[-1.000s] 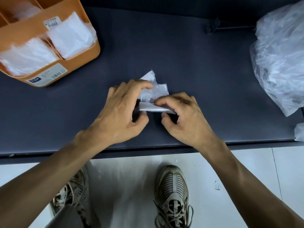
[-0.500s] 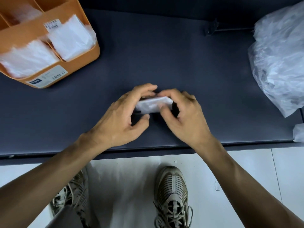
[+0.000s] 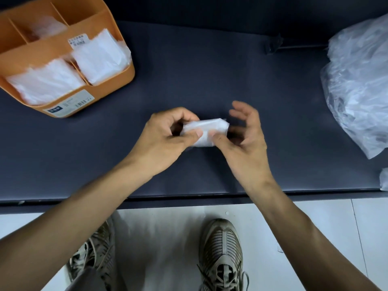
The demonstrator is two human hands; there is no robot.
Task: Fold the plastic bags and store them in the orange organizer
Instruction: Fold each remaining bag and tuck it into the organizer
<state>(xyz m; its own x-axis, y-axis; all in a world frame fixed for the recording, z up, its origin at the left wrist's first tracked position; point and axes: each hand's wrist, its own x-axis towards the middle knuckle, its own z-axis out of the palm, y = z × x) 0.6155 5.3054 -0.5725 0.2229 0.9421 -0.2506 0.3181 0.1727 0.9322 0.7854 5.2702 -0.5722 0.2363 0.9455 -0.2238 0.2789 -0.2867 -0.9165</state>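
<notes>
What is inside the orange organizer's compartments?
The orange organizer holds folded white plastic bags in its two front compartments and one rear one. How many are stacked, and the compartment bottoms, stay hidden.

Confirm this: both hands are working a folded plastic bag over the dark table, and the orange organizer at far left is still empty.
Not empty. The head view shows the orange organizer already holding folded bags. The rest stands: left hand and right hand work the folded plastic bag over the dark table.
</notes>
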